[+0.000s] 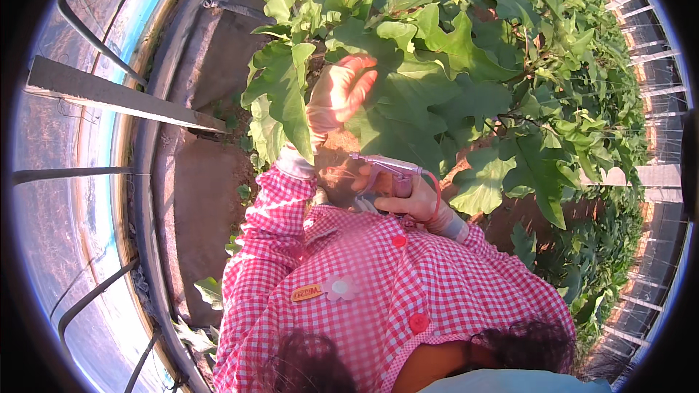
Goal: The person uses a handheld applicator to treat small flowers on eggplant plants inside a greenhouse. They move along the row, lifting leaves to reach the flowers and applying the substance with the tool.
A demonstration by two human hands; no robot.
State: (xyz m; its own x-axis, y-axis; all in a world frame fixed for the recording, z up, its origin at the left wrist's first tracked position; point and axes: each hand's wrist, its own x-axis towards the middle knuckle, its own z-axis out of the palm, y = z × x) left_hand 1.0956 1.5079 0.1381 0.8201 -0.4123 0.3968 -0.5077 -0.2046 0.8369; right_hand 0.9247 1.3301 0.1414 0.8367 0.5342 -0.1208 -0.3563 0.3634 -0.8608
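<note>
My left hand (pixel 341 90), in a thin pale glove, is raised among the broad lobed leaves of what look like eggplant plants (pixel 404 103). Its fingers are curled beside a large leaf; whether anything is between them cannot be told. Lower and to the right, my right hand (pixel 418 202) is closed around a small metallic spray gun (pixel 396 166) with a trigger. The nozzle points left, below my left wrist. A thin pink hose (pixel 437 188) curves from the tool's rear down past my right hand. Part of the grip is hidden by my fingers.
Dense foliage (pixel 579 65) fills the upper and right side. On the left stand a slanting concrete post (pixel 125 101), curved metal pipes (pixel 98 292) and a clear plastic film wall (pixel 60 218). A low ledge (pixel 202 218) runs beside the soil. Leaves (pixel 210 292) also grow at the lower left.
</note>
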